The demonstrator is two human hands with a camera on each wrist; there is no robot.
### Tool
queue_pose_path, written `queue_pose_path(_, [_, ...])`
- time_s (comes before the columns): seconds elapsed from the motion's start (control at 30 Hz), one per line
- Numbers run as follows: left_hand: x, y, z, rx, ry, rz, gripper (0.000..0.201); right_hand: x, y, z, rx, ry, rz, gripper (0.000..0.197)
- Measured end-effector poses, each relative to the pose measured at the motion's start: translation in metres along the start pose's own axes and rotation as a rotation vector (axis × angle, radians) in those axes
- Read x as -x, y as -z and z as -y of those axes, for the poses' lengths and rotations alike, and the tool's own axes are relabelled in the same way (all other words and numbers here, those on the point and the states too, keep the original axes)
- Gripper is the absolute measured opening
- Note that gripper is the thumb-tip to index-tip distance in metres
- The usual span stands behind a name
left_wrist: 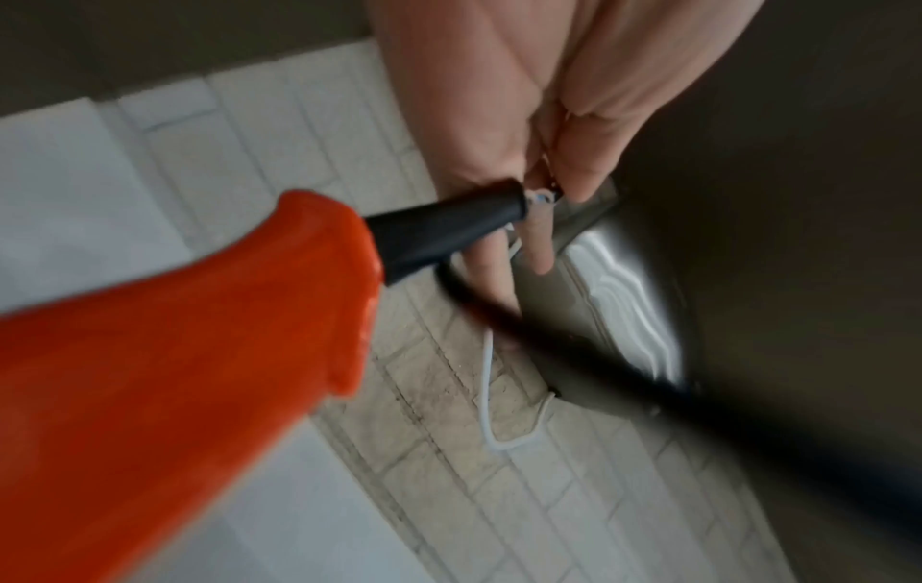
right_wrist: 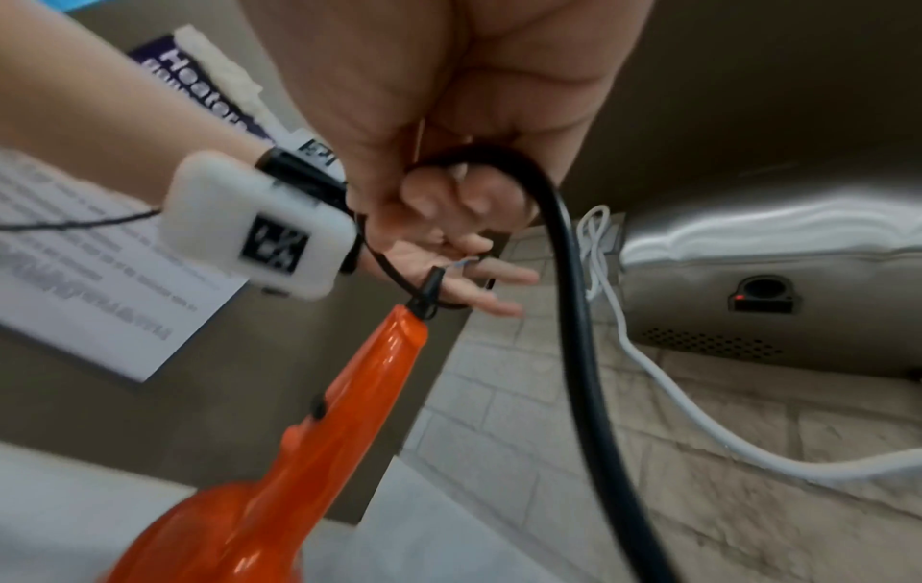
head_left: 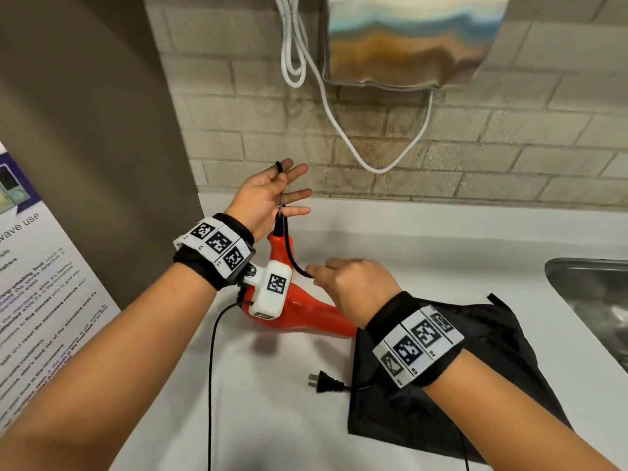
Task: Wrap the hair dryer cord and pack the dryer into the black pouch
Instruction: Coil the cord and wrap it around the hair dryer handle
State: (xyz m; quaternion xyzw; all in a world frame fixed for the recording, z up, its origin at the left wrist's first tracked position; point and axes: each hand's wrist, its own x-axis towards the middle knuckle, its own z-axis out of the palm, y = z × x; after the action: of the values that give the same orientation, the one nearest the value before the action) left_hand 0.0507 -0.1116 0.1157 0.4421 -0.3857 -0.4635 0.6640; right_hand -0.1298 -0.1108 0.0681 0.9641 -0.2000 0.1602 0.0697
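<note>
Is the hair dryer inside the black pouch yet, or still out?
Out. The orange hair dryer lies on the counter beside the flat black pouch.

- One hair dryer, orange-red, on the counter
- One black cord leading from the dryer's handle
- One two-pin plug lying on the counter
- One black pouch, flat beside the dryer
- Two hands: left hand and right hand
- Two wristbands, one per wrist, each bearing a row of three square printed markers
- One white wrist-mounted camera block
- One white cable hanging on the tiled wall
- One steel wall unit
- One steel sink
- One printed notice
</note>
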Motion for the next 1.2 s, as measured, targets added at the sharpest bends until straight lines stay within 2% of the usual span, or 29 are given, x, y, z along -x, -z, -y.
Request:
queue_pose_path(0.07, [0.002,-0.003,-0.001,-0.163,0.003,0.034,0.037,-0.004,0.004,-0.005,-0.057,0.058,-0.215,0.026])
queue_pose_path(0.13, [0.005,-0.005,-0.003,-0.310,0.007,0.081,0.040,-0.015,0.015,-0.009,-0.100,0.055,-0.298,0.022])
queue_pose_path(0.27, [0.014,-0.010,-0.009,-0.380,0.072,0.169,0.049,-0.040,0.037,-0.020,-0.329,-0.119,-0.376,0.033])
queue_pose_path(0.4, [0.021,-0.013,-0.011,-0.502,0.084,0.230,0.060,-0.060,0.043,-0.029,-0.443,-0.246,-0.432,0.023])
queue_pose_path(0.53, [0.022,-0.013,-0.010,-0.587,0.084,0.233,0.060,-0.071,0.044,-0.033,-0.470,-0.319,-0.480,0.019])
queue_pose_path(0.63, [0.021,-0.009,-0.010,-0.597,0.051,0.251,0.053,-0.073,0.044,-0.040,-0.484,-0.372,-0.499,0.019])
queue_pose_path(0.77, [0.018,-0.003,-0.005,-0.491,0.001,0.194,0.042,-0.071,0.032,-0.049,-0.491,-0.438,-0.531,0.021])
queue_pose_path(0.93, [0.012,0.001,-0.003,-0.353,0.048,0.170,0.036,-0.069,0.018,-0.048,-0.589,-0.507,-0.494,0.020])
queue_pose_path(1.03, [0.011,0.000,-0.006,-0.283,0.112,0.174,0.036,-0.069,0.019,-0.043,-0.621,-0.396,-0.393,0.047])
queue_pose_path(1.07, [0.010,0.001,-0.007,-0.258,0.130,0.178,0.036,-0.069,0.019,-0.042,-0.617,-0.333,-0.373,0.049])
queue_pose_path(1.13, [0.009,0.002,-0.008,-0.211,0.157,0.186,0.036,-0.070,0.016,-0.041,-0.687,-0.237,-0.357,0.035])
queue_pose_path(1.2, [0.009,0.005,-0.009,-0.178,0.174,0.194,0.036,-0.070,0.016,-0.038,-0.824,-0.259,-0.329,0.024])
